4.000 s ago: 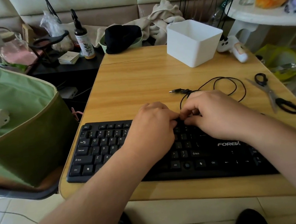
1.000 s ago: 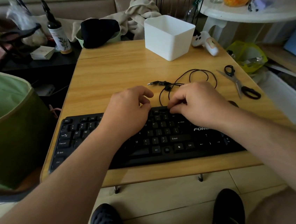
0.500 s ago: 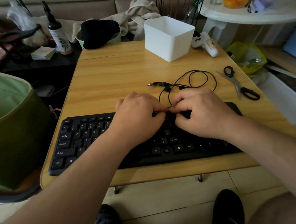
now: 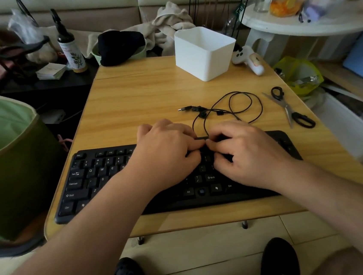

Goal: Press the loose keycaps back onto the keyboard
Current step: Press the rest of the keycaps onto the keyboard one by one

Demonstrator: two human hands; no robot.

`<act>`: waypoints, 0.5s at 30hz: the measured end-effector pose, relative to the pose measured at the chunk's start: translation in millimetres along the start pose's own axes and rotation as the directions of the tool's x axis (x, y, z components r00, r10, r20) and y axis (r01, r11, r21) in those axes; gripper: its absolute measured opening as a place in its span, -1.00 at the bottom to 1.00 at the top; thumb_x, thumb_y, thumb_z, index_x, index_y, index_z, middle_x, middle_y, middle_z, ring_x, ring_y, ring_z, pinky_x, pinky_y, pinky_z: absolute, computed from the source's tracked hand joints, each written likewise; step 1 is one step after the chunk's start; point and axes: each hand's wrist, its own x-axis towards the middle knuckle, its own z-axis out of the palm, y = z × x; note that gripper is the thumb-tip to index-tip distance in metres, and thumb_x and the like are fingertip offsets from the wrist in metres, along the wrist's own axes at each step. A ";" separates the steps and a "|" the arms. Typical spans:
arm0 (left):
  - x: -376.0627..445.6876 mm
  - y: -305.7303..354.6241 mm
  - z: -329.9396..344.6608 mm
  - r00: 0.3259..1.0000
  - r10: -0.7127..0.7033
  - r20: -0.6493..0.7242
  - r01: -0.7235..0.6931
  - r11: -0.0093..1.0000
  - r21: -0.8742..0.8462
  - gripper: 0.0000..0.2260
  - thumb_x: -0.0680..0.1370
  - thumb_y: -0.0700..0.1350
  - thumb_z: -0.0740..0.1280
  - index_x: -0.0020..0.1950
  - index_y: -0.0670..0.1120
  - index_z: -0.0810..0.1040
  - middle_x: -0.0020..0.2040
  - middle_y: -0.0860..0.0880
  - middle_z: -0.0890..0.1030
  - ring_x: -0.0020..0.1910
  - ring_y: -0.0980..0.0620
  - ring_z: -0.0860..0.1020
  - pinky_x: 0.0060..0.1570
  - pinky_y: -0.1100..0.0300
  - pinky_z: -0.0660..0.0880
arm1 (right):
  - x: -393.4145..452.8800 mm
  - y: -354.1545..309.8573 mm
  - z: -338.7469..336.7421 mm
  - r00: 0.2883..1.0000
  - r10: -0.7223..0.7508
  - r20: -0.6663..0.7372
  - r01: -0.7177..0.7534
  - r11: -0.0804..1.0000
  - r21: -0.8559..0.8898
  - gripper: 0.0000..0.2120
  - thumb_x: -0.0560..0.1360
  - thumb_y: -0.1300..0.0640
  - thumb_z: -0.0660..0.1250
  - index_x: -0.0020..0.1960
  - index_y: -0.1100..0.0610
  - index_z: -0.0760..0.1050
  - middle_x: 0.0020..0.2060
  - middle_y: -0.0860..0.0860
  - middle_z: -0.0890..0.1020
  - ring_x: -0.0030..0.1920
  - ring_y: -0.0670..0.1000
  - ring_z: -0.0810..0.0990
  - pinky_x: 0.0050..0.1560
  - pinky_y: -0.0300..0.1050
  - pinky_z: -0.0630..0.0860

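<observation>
Black keyboard [image 4: 104,179] (under both hands)

Both forearms are bare to the frame edge, with no sleeves, watch or rings showing on the left hand [image 4: 166,154] or the right hand [image 4: 249,154]. Below the table [image 4: 126,93], two dark shoes [image 4: 278,261] show; the left one has a bumpy, textured top.

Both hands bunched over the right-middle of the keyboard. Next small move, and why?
Probably a short straight push down with the fingertips. The left hand and right hand meet fingertip to fingertip over one spot in the upper rows of the keyboard, fingers curled down onto it. The keycap itself is hidden beneath them, so whether it is seated cannot be told.
</observation>
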 end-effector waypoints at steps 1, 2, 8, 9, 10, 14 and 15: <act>0.1 -0.1 0.0 1.000 0.006 0.000 -0.006 1.000 0.019 -0.64 0.57 0.18 0.11 0.21 0.40 0.63 0.25 0.30 0.55 0.31 0.05 0.41 0.15 0.00 0.21 | 1.1 0.0 -0.7 0.999 0.038 -0.006 -0.038 0.999 0.032 -0.76 0.54 0.12 0.32 0.00 0.16 0.75 -0.01 -0.01 0.64 0.02 0.05 0.60 0.06 0.00 0.56; 0.4 -0.4 -0.2 1.000 0.007 0.005 -0.007 1.000 0.027 -0.67 0.59 0.17 0.13 0.22 0.40 0.62 0.26 0.30 0.54 0.31 0.05 0.41 0.18 -0.01 0.23 | 3.3 0.0 -2.3 0.996 0.090 -0.012 -0.089 0.992 0.089 -0.79 0.54 0.12 0.36 0.01 0.12 0.76 -0.02 -0.04 0.66 0.02 0.00 0.60 0.08 -0.03 0.57; 2.4 -0.9 -1.5 0.998 -0.021 0.051 0.022 1.000 -0.009 -0.71 0.62 0.15 0.20 0.24 0.40 0.61 0.29 0.31 0.51 0.34 0.09 0.38 0.26 -0.02 0.21 | 30.4 7.2 -15.5 0.922 0.332 0.200 -0.375 0.895 0.242 -0.93 0.52 0.05 0.49 -0.12 -0.08 0.74 -0.21 -0.20 0.70 -0.12 -0.20 0.62 -0.03 -0.13 0.59; 2.1 -0.6 -1.9 0.998 -0.025 0.058 0.026 1.000 -0.017 -0.71 0.62 0.15 0.20 0.25 0.40 0.61 0.29 0.31 0.50 0.35 0.09 0.38 0.26 -0.01 0.20 | 33.5 8.3 -16.2 0.911 0.355 0.210 -0.400 0.884 0.240 -0.94 0.50 0.05 0.51 -0.12 -0.09 0.73 -0.22 -0.21 0.70 -0.13 -0.21 0.62 -0.06 -0.17 0.58; 1.8 -0.3 -2.2 0.998 -0.028 0.061 0.029 0.999 -0.025 -0.71 0.62 0.15 0.20 0.25 0.40 0.61 0.30 0.31 0.50 0.35 0.09 0.37 0.26 -0.01 0.19 | 35.8 9.0 -16.4 0.907 0.368 0.206 -0.412 0.877 0.246 -0.93 0.48 0.07 0.53 -0.13 -0.10 0.72 -0.23 -0.22 0.69 -0.14 -0.23 0.62 -0.08 -0.20 0.57; 1.3 -1.3 -2.9 0.997 -0.034 0.063 0.038 0.998 -0.059 -0.72 0.62 0.14 0.22 0.25 0.41 0.61 0.30 0.32 0.50 0.36 0.09 0.38 0.29 -0.02 0.21 | 39.7 7.9 -18.7 0.911 0.356 0.206 -0.401 0.881 0.251 -0.81 0.42 0.13 0.58 -0.10 -0.10 0.62 -0.22 -0.19 0.69 -0.17 -0.23 0.62 -0.09 -0.22 0.58; 1.3 -1.7 -3.3 0.998 -0.030 0.059 0.034 0.997 -0.065 -0.72 0.62 0.14 0.22 0.25 0.41 0.60 0.30 0.33 0.51 0.35 0.09 0.38 0.30 -0.04 0.22 | 39.1 7.7 -19.1 0.914 0.349 0.206 -0.394 0.884 0.250 -0.80 0.42 0.14 0.57 -0.10 -0.10 0.61 -0.21 -0.20 0.69 -0.16 -0.24 0.63 -0.08 -0.22 0.58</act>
